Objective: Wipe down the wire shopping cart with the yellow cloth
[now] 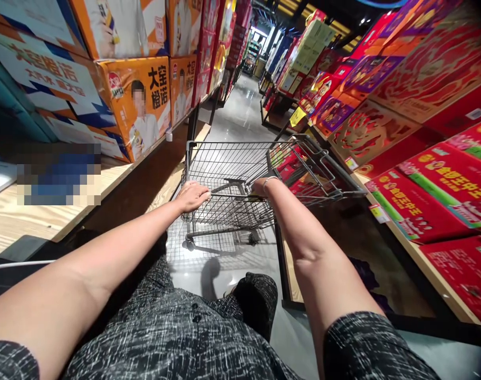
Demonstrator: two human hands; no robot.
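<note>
A grey wire shopping cart (220, 158) stands in front of me on the shiny floor, its basket showing no goods. My left hand (193, 197) is closed over the left part of its handlebar. Farther right on the same bar, my right hand (263, 186) is closed too, though its fingers are mostly hidden behind the wrist. A thin bracelet (270, 179) circles the right wrist. The cart's front right corner reaches close to the shelf on the right.
Orange drink cartons (140, 105) are stacked on a wooden shelf (38, 219) at left. Red gift boxes (430, 195) fill the display at right, its edge close beside the cart. Between them, a narrow aisle (240, 105) runs ahead toward more stacked boxes.
</note>
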